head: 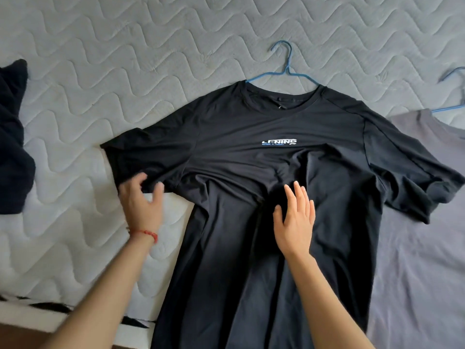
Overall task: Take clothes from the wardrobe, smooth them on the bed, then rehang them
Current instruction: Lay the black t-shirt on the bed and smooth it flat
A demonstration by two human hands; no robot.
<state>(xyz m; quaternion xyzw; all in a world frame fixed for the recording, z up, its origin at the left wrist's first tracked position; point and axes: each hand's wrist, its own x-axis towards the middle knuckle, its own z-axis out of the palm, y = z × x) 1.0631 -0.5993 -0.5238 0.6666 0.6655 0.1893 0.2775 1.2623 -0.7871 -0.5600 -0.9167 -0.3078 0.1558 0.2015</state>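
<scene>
A black T-shirt (251, 127) with a small white logo lies front-up across the quilted bed (113, 59), still on a blue hanger (285, 69) whose hook sticks out past the collar. Folds bunch in the fabric below the logo. My left hand (142, 202) is at the hem of the shirt's left sleeve, with its fingers curled onto the edge of the fabric. My right hand (295, 220) lies flat on the shirt's middle, fingers together and stretched, holding nothing.
A grey T-shirt (422, 248) on another blue hanger (453, 96) lies at the right, partly under the black shirt's sleeve. A dark garment (12, 147) is heaped at the left edge. The bed's near edge runs along the bottom left.
</scene>
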